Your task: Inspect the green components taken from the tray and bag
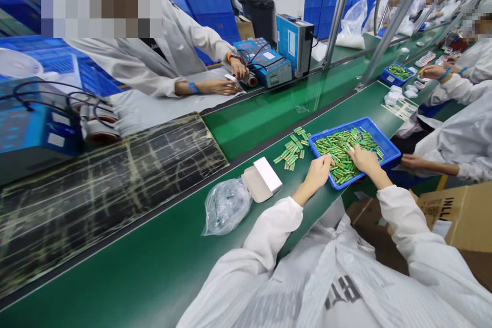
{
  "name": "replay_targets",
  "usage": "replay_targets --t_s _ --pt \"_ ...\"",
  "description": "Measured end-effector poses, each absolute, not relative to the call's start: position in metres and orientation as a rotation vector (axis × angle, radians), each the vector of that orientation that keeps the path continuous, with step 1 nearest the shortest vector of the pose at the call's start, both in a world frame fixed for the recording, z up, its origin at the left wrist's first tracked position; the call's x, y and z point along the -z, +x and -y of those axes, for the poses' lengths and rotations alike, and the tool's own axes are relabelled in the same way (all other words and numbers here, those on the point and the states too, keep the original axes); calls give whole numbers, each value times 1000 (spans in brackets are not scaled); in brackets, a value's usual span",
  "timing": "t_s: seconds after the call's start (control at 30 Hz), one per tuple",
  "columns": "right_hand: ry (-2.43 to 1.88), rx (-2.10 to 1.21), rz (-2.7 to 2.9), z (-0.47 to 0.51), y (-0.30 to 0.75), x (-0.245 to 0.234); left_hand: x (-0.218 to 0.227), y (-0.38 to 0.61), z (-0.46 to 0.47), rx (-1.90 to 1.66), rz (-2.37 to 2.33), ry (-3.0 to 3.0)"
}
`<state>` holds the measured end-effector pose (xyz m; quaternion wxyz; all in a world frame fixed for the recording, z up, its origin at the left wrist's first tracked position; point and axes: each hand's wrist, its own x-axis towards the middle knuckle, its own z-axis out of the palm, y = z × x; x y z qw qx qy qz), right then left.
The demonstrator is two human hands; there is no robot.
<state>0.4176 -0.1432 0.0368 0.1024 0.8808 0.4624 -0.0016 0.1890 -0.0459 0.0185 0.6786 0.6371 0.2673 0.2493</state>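
A blue plastic tray (389, 149) sits on the green work surface, filled with many loose green batteries (342, 149). My left hand (320, 171) is at the tray's near left edge, its fingertips pinched together; what they hold, if anything, is too small to make out. Over the middle of the batteries is my right hand (365, 160), fingers curled down among them and closed. Whether a battery is in its grip is hidden. A loose group of green batteries (292, 151) lies on the surface just left of the tray.
An open white carton (265, 179) and a clear plastic bag (227, 206) lie left of my arms. Across the line a co-worker's hands (230, 82) are beside blue instruments (265, 59). Another blue tray of batteries (395, 74) stands farther along. Cardboard boxes (457, 215) are at right.
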Motion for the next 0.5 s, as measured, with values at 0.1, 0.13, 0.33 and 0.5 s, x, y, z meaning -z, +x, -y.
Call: replay_targets --t_s 0.1,0.13,0.33,0.5 --pt "2557 60 -1448 141 421 -32 -17 190 50 -590 -529 1443" --pt "2579 76 -1469 143 424 -32 -17 190 52 -587 -511 1443" --pt "3170 -123 -1500 158 428 -43 -14 193 57 -542 -480 1440" --pt "3339 120 -2009 157 362 -59 -12 194 65 -514 -436 1430"
